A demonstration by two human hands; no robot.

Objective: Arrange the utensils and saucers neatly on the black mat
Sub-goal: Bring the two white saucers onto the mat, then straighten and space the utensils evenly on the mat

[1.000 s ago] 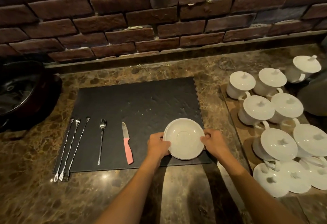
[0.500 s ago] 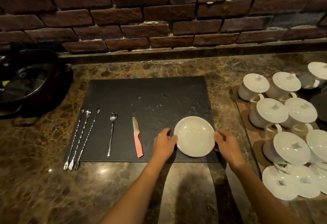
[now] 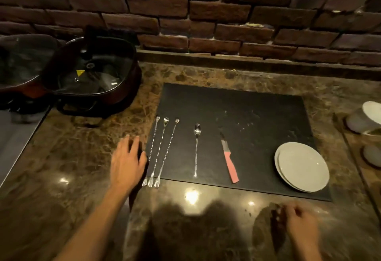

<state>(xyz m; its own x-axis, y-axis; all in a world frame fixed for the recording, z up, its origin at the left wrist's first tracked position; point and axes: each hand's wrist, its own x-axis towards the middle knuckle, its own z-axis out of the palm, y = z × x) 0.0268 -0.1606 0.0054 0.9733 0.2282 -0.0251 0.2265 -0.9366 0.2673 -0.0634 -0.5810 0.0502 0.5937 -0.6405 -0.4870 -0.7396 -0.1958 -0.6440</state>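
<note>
On the brown marble counter lies a black mat [image 3: 237, 108]. A stack of white saucers [image 3: 302, 166] rests on its near right corner. Left of them lie a pink-handled knife [image 3: 229, 159], a long thin spoon [image 3: 196, 149] and three long twisted bar forks [image 3: 159, 151] whose tines overhang the mat's near edge. My left hand [image 3: 127, 163] hovers over the counter just left of the forks, fingers spread, holding nothing. My right hand [image 3: 299, 222] is blurred near the counter's front, below the saucers, fingers loosely curled and empty.
A dark electric pot with a glass lid [image 3: 90, 75] stands at the back left, another lidded pan [image 3: 20, 65] beside it. White lidded cups [image 3: 369, 118] sit on a board at the right edge. A brick wall [image 3: 206, 13] runs behind.
Both hands have let go of the saucers, which stay on the mat's right corner. My left hand has swung left to the forks; my right hand drew back toward me. The view has shifted left.
</note>
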